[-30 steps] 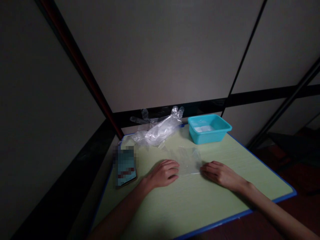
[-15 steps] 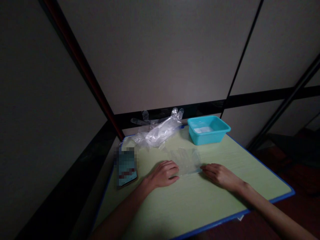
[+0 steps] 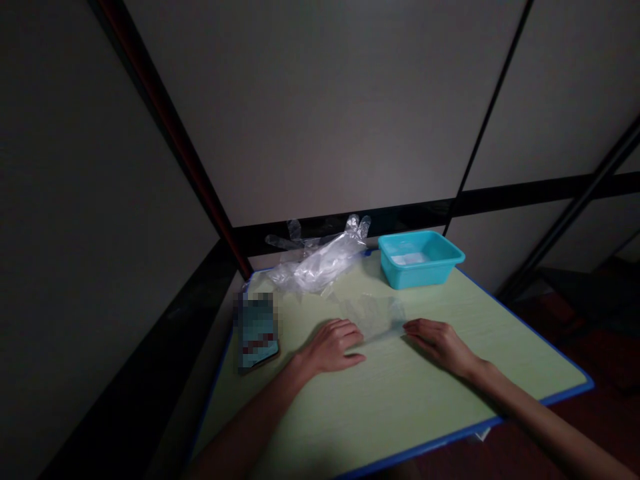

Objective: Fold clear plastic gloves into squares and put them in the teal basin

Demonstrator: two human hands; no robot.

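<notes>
Between my hands a thin see-through plastic sheet, looking like a folded disposable glove (image 3: 377,315), lies on the table. My left hand (image 3: 336,345) rests palm down at its left edge, fingers stretched forward and thumb held apart. At the near right corner, my right hand (image 3: 436,340) has its fingertips pinched together on the plastic. The near edge of the plastic between the hands looks turned up. Beyond it, a loose pile of clear disposable gloves (image 3: 323,263) lies at the back left, some fingers sticking up against the wall.
A turquoise plastic basin (image 3: 420,270) with something white inside stands at the back right of the pale green table (image 3: 320,413), which has a blue rim. On the left lies a phone (image 3: 259,333), its screen blurred. Wall panels (image 3: 340,113) rise right behind the table.
The near edge of the plastic has come up and away from me, making the sheet look shorter. My right hand has shifted slightly forward with it; the left hand's thumb is spread a little wider.
</notes>
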